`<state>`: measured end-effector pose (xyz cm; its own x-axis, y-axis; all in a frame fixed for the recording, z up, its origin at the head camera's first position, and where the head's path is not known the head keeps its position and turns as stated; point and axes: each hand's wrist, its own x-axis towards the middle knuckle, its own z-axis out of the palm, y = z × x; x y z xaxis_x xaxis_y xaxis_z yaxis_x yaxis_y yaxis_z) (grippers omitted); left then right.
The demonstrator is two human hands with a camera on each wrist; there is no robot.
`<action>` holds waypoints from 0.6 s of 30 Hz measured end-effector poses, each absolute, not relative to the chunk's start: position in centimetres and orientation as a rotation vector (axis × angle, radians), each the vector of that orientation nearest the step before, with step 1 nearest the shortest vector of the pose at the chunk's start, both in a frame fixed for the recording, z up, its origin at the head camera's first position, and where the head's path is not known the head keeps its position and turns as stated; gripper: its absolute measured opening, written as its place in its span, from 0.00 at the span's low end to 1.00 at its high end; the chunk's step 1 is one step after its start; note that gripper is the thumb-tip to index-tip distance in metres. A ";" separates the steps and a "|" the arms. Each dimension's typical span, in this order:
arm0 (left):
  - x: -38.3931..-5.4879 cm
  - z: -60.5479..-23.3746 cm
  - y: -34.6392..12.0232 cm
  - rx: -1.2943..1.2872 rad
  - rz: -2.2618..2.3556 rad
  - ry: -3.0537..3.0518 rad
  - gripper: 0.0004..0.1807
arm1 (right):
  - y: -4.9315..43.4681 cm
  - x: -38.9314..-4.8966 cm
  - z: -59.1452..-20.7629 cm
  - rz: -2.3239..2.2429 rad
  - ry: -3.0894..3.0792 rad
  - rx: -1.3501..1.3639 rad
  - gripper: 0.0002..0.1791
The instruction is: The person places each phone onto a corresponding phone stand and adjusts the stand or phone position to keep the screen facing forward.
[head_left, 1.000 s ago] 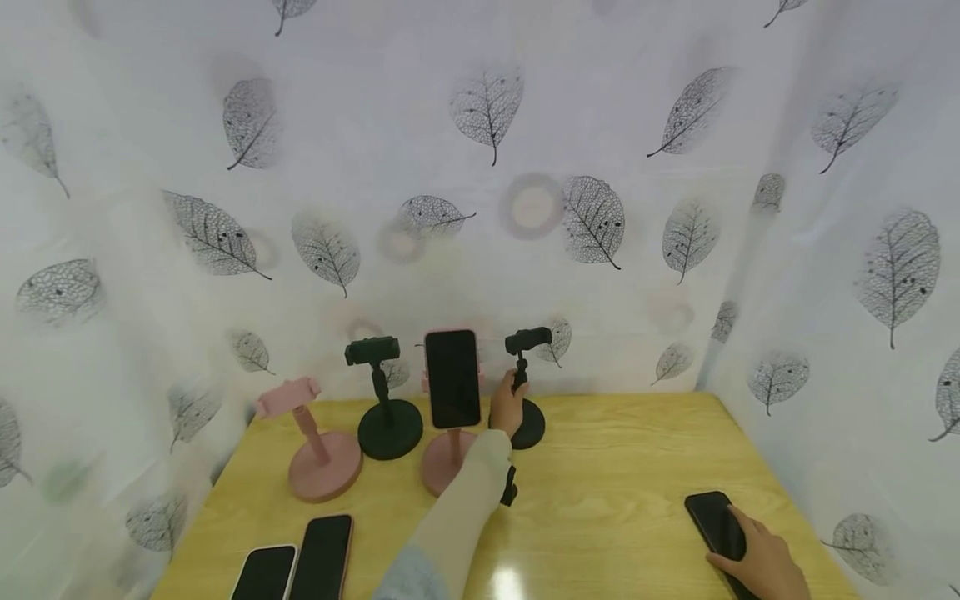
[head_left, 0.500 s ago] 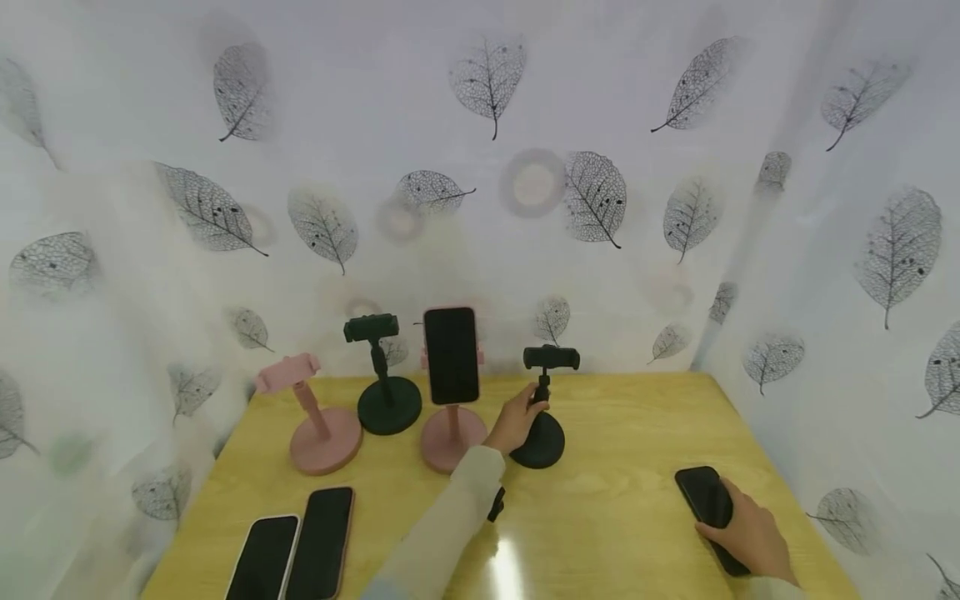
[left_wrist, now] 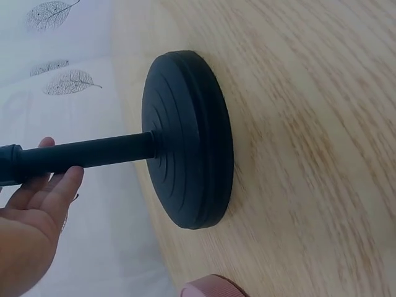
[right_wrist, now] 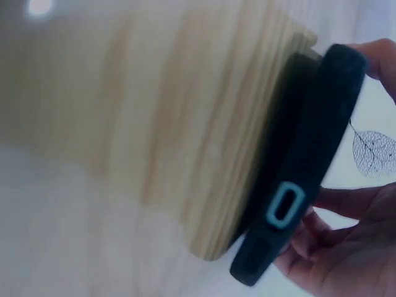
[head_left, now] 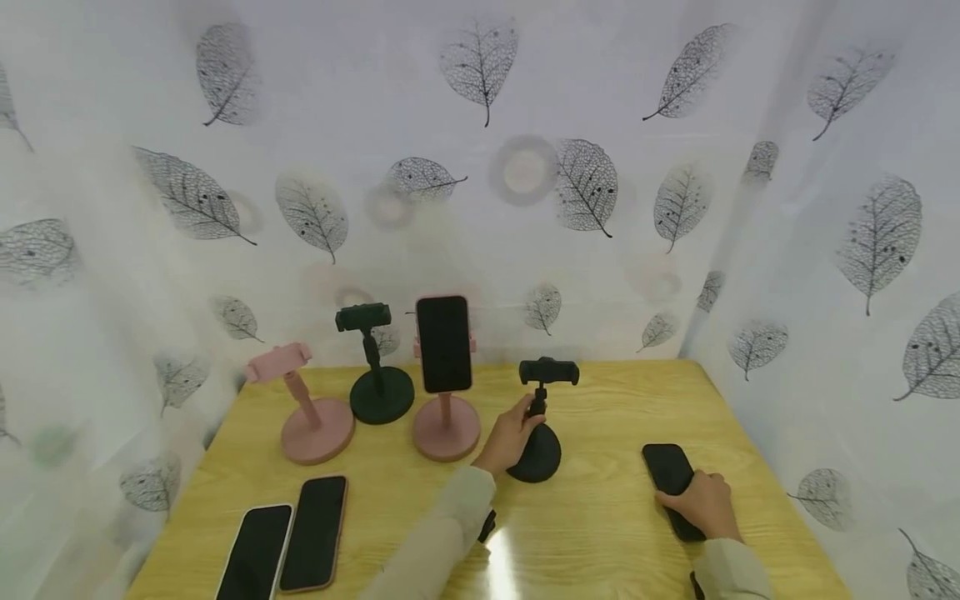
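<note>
My left hand (head_left: 510,440) grips the stem of a black phone stand (head_left: 537,458) right of centre. Its round base is on or very near the table, and its clamp faces me without a phone. In the left wrist view, fingers (left_wrist: 65,185) curl round the stem, above the ribbed base (left_wrist: 179,142). Over to the right, my right hand (head_left: 703,504) holds a black phone (head_left: 663,467) by its long edges, screen up. The right wrist view shows the end of the phone (right_wrist: 309,154) with its charging port, and a dark gap or shadow beneath.
Left of the black stand are a pink stand (head_left: 446,429) bearing an upright phone (head_left: 443,343), a dark green stand (head_left: 381,396) and another pink stand (head_left: 318,429). Two phones, one pink-edged (head_left: 315,533) and one white-edged (head_left: 257,554), lie front left. A leaf-patterned curtain (head_left: 480,233) surrounds the table.
My left hand has brought the black stand toward me and slightly right, and its clamp has turned to face me. My right hand has shifted left with the phone.
</note>
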<state>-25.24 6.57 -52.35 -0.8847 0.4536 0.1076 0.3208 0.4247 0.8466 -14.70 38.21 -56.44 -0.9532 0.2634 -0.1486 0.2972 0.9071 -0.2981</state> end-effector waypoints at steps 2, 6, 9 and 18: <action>-25.1 -52.4 6.5 0.695 1.459 2.540 0.23 | 37.8 -15.0 -56.4 -0.538 2.958 0.466 0.50; -24.9 -52.5 6.6 0.709 1.453 2.560 0.25 | 37.4 -15.1 -56.6 -0.677 2.946 0.539 0.53; -24.9 -52.6 6.7 0.711 1.443 2.575 0.24 | 37.4 -15.2 -56.7 -0.816 2.962 0.564 0.53; -25.2 -52.8 6.5 0.734 1.452 2.578 0.21 | 37.7 -14.8 -56.8 -1.195 3.055 0.578 0.52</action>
